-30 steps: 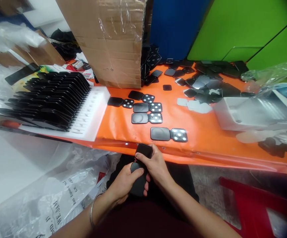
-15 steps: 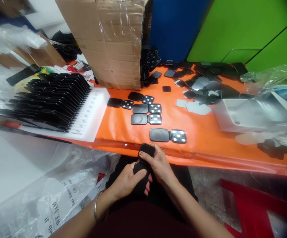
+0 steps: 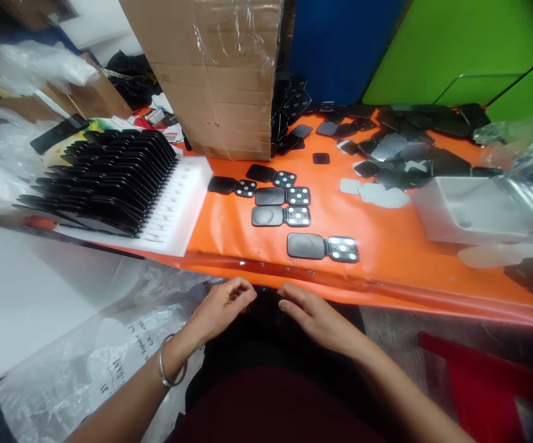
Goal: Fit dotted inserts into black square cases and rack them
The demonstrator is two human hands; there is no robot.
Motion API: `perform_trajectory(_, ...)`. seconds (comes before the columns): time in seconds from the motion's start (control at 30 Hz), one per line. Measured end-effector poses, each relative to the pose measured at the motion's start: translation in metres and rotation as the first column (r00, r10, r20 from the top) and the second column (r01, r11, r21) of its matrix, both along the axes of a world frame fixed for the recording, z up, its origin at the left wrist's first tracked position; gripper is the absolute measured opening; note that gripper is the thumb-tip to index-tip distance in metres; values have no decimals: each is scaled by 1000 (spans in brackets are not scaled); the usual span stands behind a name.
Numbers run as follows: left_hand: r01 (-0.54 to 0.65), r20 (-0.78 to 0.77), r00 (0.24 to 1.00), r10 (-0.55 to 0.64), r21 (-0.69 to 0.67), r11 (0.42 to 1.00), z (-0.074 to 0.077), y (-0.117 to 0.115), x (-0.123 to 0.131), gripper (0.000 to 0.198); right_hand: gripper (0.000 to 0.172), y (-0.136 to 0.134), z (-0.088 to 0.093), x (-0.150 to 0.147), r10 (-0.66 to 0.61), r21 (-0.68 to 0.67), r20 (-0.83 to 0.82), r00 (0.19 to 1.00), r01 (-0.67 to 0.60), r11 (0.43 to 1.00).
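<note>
At the table's front edge, my left hand (image 3: 227, 304) and my right hand (image 3: 310, 314) hold a black hinged flat piece (image 3: 266, 303) between them by its two sides. Its outline blurs into the dark clothing behind it. Both sets of fingers are closed at its edges. Just beyond, a similar hinged piece (image 3: 305, 245) lies unfolded on the table, one panel plain and the other with pale round dots. Several more unfolded ones (image 3: 270, 196) lie farther back in a loose group.
A white foam rack (image 3: 197, 184) holding rows of black plates (image 3: 109, 178) stands at left on the orange table (image 3: 229, 246). Behind is a cardboard box (image 3: 220, 80). Loose black pieces (image 3: 399, 151) pile up at back right, near a white box (image 3: 446, 209). A red stool (image 3: 478, 381) stands below.
My hands have drawn apart to the sides of the black hinged piece, which was gripped closely with both thumbs on top. The view has shifted slightly, moving the table things rightward.
</note>
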State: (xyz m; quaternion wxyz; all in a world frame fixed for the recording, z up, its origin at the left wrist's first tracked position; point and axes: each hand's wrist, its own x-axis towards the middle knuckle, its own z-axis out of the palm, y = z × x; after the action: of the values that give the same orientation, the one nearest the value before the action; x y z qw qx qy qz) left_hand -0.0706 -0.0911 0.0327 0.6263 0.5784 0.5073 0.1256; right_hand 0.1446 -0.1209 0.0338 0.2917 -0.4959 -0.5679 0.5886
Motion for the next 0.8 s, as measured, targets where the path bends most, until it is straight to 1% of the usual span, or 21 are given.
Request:
perform_trajectory(0.03,32,10,999,-32,-17,999,-3,-1,-3,32,15,-1,-3,0,89,27,47,995,-90,996)
perform_trajectory(0.07,87,34,996,-85,-76,993,-7,-3,-4,37,17,-2,-7,0,164,34,82,983,-167,985)
perform_trajectory(0.1,135,67,990,-126,-166,977,-12,-7,-4,43,18,-3,-13,-1,217,34,108,970,-222,975)
perform_trajectory(0.13,157,99,986,-136,-261,952,-18,-12,-3,45,18,-5,-19,-2,238,38,132,962,-245,969)
perform_trajectory(0.17,138,118,988,-104,-337,931,-24,-17,-2,46,17,-8,-24,-3,222,59,160,962,-234,970)
perform_trajectory(0.2,74,124,992,-29,-384,920,-29,-22,-2,48,14,-12,-29,-3,166,105,195,967,-189,976)
perform_trajectory(0.23,-15,122,990,70,-407,913,-34,-26,-1,50,11,-17,-32,-3,70,177,229,971,-112,978)
perform_trajectory(0.27,-106,120,978,169,-412,905,-37,-29,-1,54,11,-24,-34,-3,-47,260,256,966,-22,965)
perform_trajectory(0.3,-184,117,961,250,-406,895,-38,-32,-1,57,11,-32,-34,-3,-157,335,271,950,59,940)
perform_trajectory(0.33,-247,115,942,315,-394,885,-38,-34,-1,59,13,-41,-32,-2,-233,379,278,932,116,918)
perform_trajectory(0.37,-294,115,925,362,-386,874,-37,-35,-1,60,20,-50,-31,-2,-250,370,286,925,134,919)
perform_trajectory(0.4,-323,119,912,393,-383,865,-35,-37,-1,60,29,-58,-30,-3,-222,305,288,931,130,943)
perform_trajectory(0.43,-337,128,902,412,-386,859,-33,-39,1,59,35,-65,-29,-4,-184,197,275,944,132,972)
perform_trajectory(0.47,-340,146,895,423,-393,855,-31,-41,3,58,36,-69,-29,-6,-172,74,236,956,158,985)
perform_trajectory(0.5,-331,169,889,426,-405,852,-30,-44,6,57,34,-72,-30,-8,-185,-55,176,967,198,979)
perform_trajectory(0.53,-314,193,886,421,-418,852,-29,-47,9,56,33,-72,-32,-11,-224,-185,105,969,240,953)
perform_trajectory(0.57,-293,213,886,412,-432,853,-30,-51,11,55,32,-71,-34,-14,-273,-307,27,962,268,913)
perform_trajectory(0.63,-252,237,890,389,-456,853,-32,-57,16,52,35,-65,-39,-20,-351,-494,-124,928,249,833)
perform_trajectory(0.67,-239,237,895,379,-463,854,-34,-59,17,50,36,-62,-40,-23,-369,-548,-183,911,218,808)
perform_trajectory(0.7,-227,230,903,364,-463,857,-37,-60,18,49,36,-59,-42,-26,-379,-575,-228,897,190,796)
perform_trajectory(0.8,-175,205,937,281,-421,890,-45,-60,16,48,28,-56,-43,-33,-386,-571,-284,878,169,803)
